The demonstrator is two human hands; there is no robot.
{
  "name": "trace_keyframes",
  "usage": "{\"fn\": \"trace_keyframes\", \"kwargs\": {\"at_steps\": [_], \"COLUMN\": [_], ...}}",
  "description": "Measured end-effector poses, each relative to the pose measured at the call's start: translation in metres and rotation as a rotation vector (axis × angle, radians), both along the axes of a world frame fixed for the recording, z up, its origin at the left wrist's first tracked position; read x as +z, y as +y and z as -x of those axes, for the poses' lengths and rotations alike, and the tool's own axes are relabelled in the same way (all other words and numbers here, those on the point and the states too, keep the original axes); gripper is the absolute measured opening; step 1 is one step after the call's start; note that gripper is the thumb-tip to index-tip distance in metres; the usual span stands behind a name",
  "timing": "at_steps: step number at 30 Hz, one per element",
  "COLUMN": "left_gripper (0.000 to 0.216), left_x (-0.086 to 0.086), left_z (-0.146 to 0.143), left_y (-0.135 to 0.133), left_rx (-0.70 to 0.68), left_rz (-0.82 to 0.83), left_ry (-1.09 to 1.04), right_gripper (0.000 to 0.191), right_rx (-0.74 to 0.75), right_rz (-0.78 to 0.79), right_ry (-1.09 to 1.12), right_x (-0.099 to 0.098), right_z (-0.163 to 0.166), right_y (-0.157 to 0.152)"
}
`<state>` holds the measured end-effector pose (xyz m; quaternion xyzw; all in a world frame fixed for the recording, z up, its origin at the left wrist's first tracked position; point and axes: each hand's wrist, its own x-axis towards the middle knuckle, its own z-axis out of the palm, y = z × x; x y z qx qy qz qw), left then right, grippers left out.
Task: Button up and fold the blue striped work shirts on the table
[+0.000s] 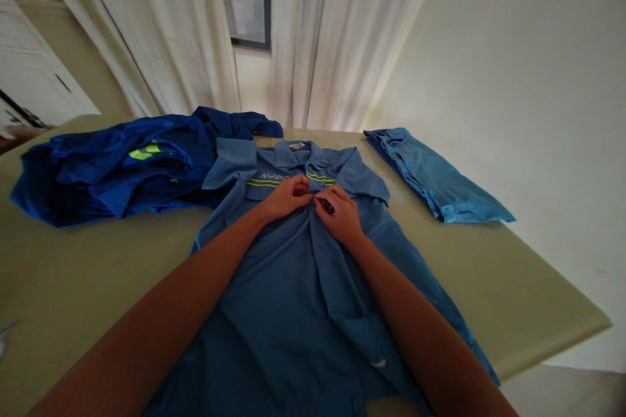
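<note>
A blue-grey short-sleeved shirt [264, 293] with a collar and thin yellow stripes across the chest lies face up, its collar pointing away from me. My left hand [288, 198] pinches the shirt's front placket at chest height. Beside it, my right hand [337, 210] pinches the same spot from the right, and the fingertips of both hands meet there. Whether a button sits between the fingers is hidden. Below the hands the two front edges lie apart toward the hem.
A crumpled dark blue garment [112, 169] with a bright yellow-green patch lies at the left. Toward the right edge is a folded lighter blue garment [435, 176]. All lie on a pale table [528, 300], with curtains [337, 32] and a wall [528, 78] behind.
</note>
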<state>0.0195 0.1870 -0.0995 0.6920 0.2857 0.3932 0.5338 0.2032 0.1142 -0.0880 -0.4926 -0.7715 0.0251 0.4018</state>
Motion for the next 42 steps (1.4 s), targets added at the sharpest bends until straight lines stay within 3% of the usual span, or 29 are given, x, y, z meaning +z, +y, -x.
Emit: {"fn": "trace_keyframes", "kwargs": {"at_steps": [3, 9, 17, 26, 36, 42], "left_gripper": [0.028, 0.033, 0.031, 0.031, 0.036, 0.039], "left_x": [0.002, 0.0042, 0.0035, 0.0044, 0.0078, 0.0064], "left_z": [0.0005, 0.0025, 0.0017, 0.0031, 0.0059, 0.0077], "left_y": [-0.0007, -0.0017, 0.0008, 0.0009, 0.0002, 0.0019], "left_rx": [-0.01, -0.1, -0.1, -0.034, -0.018, 0.009], "left_rz": [-0.001, 0.151, 0.195, 0.164, 0.141, 0.165], "left_ry": [-0.016, -0.122, -0.184, -0.13, -0.064, -0.039], "right_gripper": [0.018, 0.02, 0.021, 0.014, 0.013, 0.013], "right_rx": [0.006, 0.026, -0.01, 0.018, 0.028, 0.122], "right_rz": [-0.017, -0.029, -0.115, 0.05, 0.108, 0.215], "right_ry": [-0.063, -0.17, -0.354, 0.039, 0.152, 0.235], "right_x": [-0.0015, -0.0049, 0.0005, -0.0063, -0.006, -0.0059], "right_z": [-0.0004, 0.0003, 0.0062, 0.0074, 0.005, 0.0029], "right_y": [0.0001, -0.0001, -0.0004, 0.0028, 0.0041, 0.0077]}}
